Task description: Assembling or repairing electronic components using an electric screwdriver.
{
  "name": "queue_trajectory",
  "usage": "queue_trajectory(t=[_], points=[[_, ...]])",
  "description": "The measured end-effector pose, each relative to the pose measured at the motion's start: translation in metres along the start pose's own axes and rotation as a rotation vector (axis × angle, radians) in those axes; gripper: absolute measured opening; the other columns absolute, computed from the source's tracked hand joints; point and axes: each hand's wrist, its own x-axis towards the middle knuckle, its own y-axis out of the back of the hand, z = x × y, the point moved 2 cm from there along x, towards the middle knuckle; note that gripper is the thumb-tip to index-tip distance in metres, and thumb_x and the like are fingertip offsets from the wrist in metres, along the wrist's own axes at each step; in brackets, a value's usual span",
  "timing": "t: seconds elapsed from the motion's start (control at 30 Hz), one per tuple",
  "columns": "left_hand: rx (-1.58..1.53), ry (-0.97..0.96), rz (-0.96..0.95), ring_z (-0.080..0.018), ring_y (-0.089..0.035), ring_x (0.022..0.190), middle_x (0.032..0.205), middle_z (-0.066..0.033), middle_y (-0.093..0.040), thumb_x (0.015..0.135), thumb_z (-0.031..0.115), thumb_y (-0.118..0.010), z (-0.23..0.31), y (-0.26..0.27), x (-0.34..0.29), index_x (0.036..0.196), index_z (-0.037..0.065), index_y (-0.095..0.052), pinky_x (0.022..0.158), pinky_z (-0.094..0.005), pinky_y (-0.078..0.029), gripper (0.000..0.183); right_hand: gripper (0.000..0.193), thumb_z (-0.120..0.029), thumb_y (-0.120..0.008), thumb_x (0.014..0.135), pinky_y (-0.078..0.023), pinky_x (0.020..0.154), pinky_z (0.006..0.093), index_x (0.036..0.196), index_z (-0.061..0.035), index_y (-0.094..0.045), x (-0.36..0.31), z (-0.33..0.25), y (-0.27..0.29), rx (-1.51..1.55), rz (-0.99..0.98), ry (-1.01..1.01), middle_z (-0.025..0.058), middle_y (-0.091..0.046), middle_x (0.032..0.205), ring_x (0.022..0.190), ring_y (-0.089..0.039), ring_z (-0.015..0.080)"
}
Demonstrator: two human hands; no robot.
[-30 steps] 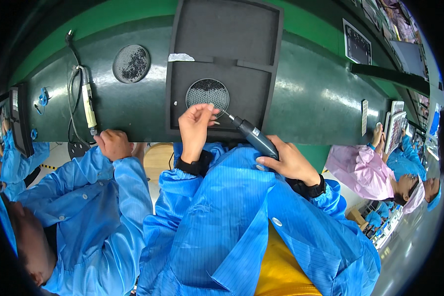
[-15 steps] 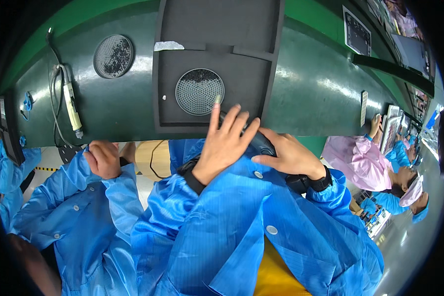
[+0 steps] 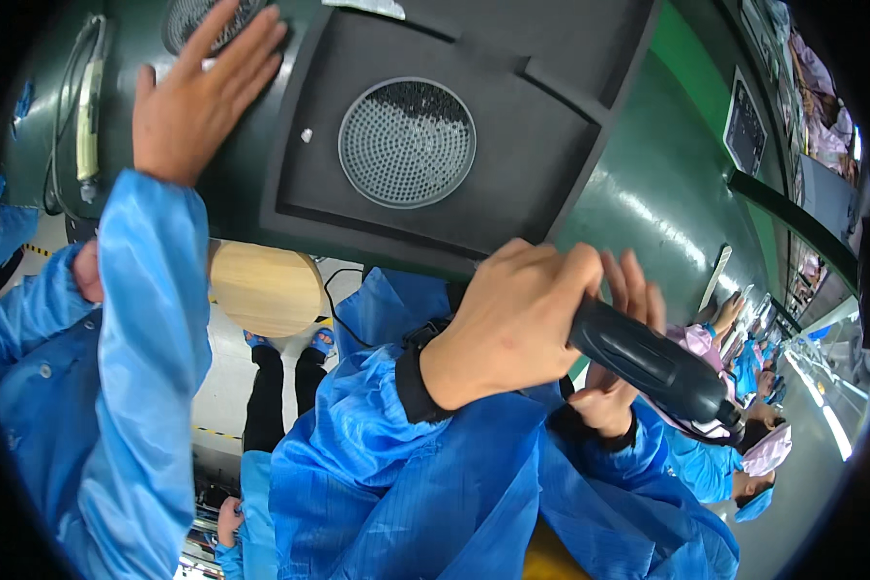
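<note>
My left hand (image 3: 512,324) is closed round one end of a black handheld power tool (image 3: 648,362), which looks like an electric screwdriver. The tool lies aslant in front of my chest, its other end toward the lower right. My right hand (image 3: 604,411) is behind the tool and partly hidden by it; its fingers stretch upward, slightly blurred. Beyond my hands, a round grey dish (image 3: 401,159) full of small pits sits in a black tray (image 3: 309,184). Small black pieces (image 3: 420,100) cover the dish's far part.
At left, a co-worker's hand (image 3: 188,111) reaches over the bench beside a second round dish (image 3: 179,24). A pale yellow corded tool (image 3: 89,116) lies farther left. Below the bench are a round wooden stool (image 3: 266,290) and a person's legs. More people sit at right.
My left hand has come back from beside the dish and now grips the black tool, raised off the bench edge. My right hand's grip has loosened. A co-worker's arm has reached forward. The view has shifted.
</note>
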Motion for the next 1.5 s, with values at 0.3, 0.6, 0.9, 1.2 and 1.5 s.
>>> queue_trajectory(t=[0.3, 0.6, 0.9, 1.2, 1.5], points=[[0.339, 0.05, 0.27, -0.036, -0.045, 0.11, 0.119, -0.0172, -0.047, 0.06, 0.011, -0.072, -0.021, 0.031, -0.044, 0.11, 0.003, -0.05, 0.094, -0.0441, -0.035, 0.055, 0.05, -0.03, -0.065, 0.081, -0.026, 0.102, 0.0513, 0.124, -0.0213, -0.043, 0.07, 0.029, -0.015, 0.412, -0.284, 0.317, -0.0001, -0.048, 0.081, 0.091, -0.052, 0.0209], [0.866, 0.095, 0.581, -0.0374, -0.04, 0.114, 0.131, -0.0212, -0.037, 0.062, 0.014, -0.076, -0.08, 0.073, -0.059, 0.126, 0.003, -0.041, 0.093, -0.0425, -0.034, 0.074, 0.044, -0.052, -0.057, 0.08, -0.037, 0.088, 0.0398, 0.106, -0.0173, -0.051, 0.104, 0.027, -0.039, 0.393, -0.232, 0.404, 0.0002, -0.045, 0.078, 0.073, -0.046, 0.0152], [0.877, 0.151, 0.595, -0.0301, -0.043, 0.116, 0.131, -0.012, -0.044, 0.057, 0.029, -0.079, -0.091, 0.071, -0.054, 0.132, 0.0, -0.033, 0.096, -0.0384, -0.031, 0.092, 0.031, -0.029, -0.044, 0.085, -0.037, 0.073, 0.0358, 0.103, -0.0062, -0.053, 0.118, 0.044, -0.068, 0.408, -0.264, 0.504, 0.0061, -0.049, 0.075, 0.063, -0.045, 0.0153], [0.914, 0.14, 0.608, -0.0285, -0.044, 0.116, 0.131, -0.012, -0.045, 0.062, 0.037, -0.076, -0.093, 0.071, -0.054, 0.13, 0.001, -0.037, 0.095, -0.038, -0.031, 0.086, 0.026, -0.027, -0.047, 0.08, -0.036, 0.067, 0.0355, 0.096, -0.007, -0.05, 0.108, 0.037, -0.077, 0.324, -0.197, 0.436, 0.0051, -0.049, 0.071, 0.059, -0.044, 0.0152], [0.903, 0.147, 0.603, -0.0284, -0.043, 0.117, 0.131, -0.0121, -0.045, 0.063, 0.037, -0.076, -0.089, 0.07, -0.054, 0.128, 0.002, -0.039, 0.096, -0.0384, -0.03, 0.083, 0.027, -0.025, -0.047, 0.081, -0.037, 0.067, 0.0365, 0.099, -0.005, -0.05, 0.107, 0.044, -0.076, 0.353, -0.218, 0.464, 0.0073, -0.049, 0.072, 0.059, -0.044, 0.0169]])
